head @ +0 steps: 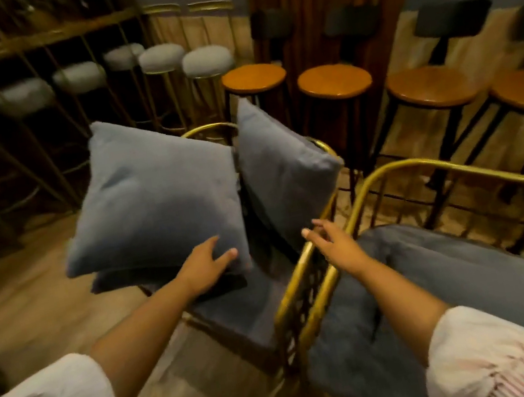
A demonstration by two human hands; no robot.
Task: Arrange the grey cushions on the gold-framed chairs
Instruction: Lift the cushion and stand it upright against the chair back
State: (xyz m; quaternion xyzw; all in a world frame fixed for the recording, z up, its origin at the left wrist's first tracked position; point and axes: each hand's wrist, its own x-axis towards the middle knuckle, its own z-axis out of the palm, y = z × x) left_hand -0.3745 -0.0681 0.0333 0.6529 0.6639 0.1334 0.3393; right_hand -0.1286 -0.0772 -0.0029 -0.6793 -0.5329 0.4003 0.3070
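Note:
Two gold-framed chairs stand side by side. On the left chair [289, 293] a large grey cushion [155, 196] tilts up over the seat, and my left hand [204, 268] grips its lower right corner. A second grey cushion [284, 173] leans upright against that chair's right side. Another dark cushion edge [114, 280] shows beneath the held one. My right hand [333, 243] hovers with fingers spread above the gold armrests, holding nothing. The right chair [458, 170] has a grey seat pad [424, 274].
Gold stools with grey padded tops [206, 61] line the back left beside a gold railing [26, 40]. Wooden round-topped stools with black legs [334, 82] stand behind the chairs on the right. Wooden floor [11, 312] lies to the left.

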